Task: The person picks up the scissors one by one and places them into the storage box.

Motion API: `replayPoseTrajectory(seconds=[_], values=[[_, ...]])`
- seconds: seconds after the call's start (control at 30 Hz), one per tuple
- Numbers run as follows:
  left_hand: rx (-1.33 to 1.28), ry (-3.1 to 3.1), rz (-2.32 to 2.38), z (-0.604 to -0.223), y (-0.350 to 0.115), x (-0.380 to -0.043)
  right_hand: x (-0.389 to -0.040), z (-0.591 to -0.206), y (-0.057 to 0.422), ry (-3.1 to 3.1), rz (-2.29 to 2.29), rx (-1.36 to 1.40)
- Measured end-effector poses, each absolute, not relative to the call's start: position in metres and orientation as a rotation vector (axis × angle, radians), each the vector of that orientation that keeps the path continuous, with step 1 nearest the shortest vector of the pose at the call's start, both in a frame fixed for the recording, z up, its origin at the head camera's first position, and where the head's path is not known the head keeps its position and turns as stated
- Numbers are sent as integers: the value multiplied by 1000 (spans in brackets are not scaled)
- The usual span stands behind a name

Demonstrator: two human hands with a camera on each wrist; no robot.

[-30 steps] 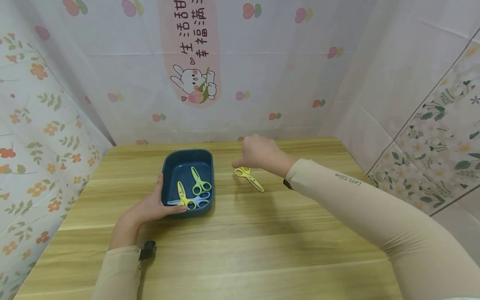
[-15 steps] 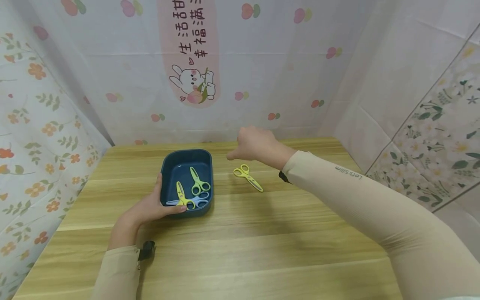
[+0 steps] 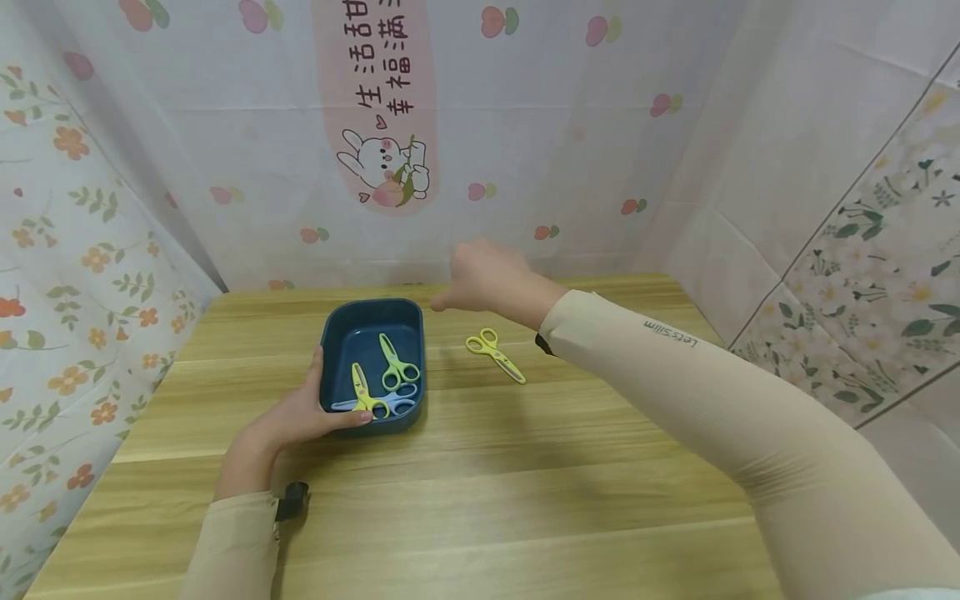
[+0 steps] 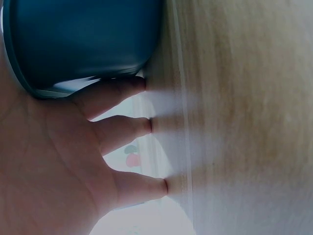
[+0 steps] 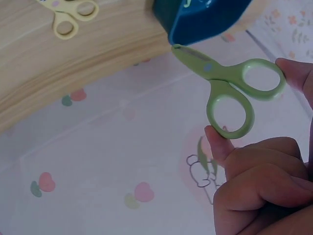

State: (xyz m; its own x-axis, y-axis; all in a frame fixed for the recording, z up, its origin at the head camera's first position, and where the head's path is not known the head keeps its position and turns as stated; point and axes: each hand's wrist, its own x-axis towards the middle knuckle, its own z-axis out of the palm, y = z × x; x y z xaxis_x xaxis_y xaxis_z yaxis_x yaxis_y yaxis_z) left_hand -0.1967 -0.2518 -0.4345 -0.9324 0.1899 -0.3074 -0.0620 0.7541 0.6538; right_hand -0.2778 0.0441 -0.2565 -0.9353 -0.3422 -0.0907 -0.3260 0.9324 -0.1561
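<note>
In the right wrist view, my right hand [image 5: 266, 181] pinches green scissors [image 5: 220, 81] by the finger loops, with the blades toward the dark blue bin. The head view shows the right hand [image 3: 491, 279] raised behind and right of the bin [image 3: 422, 358]; it hides these scissors there. My left hand [image 3: 300, 412] rests against the bin's near left corner, thumb along the front rim. Its fingers [image 4: 134, 183] stand straight and spread beside the bin wall [image 4: 88, 39]. Inside lie green scissors [image 3: 395, 358], yellow scissors [image 3: 362, 387] and blue scissors [image 3: 405, 398].
Another pair of yellow scissors [image 3: 495, 354] lies on the wooden table [image 3: 525, 500], right of the bin. Printed curtains [image 3: 525, 150] hang behind the table and at both sides.
My right hand has risen off the table beside the yellow scissors and moved left toward the bin, uncovering their loops. The left hand and bin stay in place.
</note>
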Motion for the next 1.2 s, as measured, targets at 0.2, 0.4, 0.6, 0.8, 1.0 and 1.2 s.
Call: replayPoseTrajectory(seconds=[0.2, 0.4, 0.6, 0.8, 1.0, 1.2], values=[[93, 2599, 974, -437, -254, -197, -278, -251, 26, 2961, -257, -559], [84, 2591, 962, -437, -255, -198, -275, -245, 8, 2958, -249, -607], [83, 2592, 950, -439, -256, -199, -273, -246, -12, 2962, -236, -615], [71, 2578, 945, -438, -256, -200, -269, -261, -32, 2973, -180, -617], [77, 2575, 940, -437, -256, -199, -267, -281, -51, 2911, -131, -668], [98, 2585, 968, -436, -255, -200, -266, -297, -60, 2895, -128, -669]])
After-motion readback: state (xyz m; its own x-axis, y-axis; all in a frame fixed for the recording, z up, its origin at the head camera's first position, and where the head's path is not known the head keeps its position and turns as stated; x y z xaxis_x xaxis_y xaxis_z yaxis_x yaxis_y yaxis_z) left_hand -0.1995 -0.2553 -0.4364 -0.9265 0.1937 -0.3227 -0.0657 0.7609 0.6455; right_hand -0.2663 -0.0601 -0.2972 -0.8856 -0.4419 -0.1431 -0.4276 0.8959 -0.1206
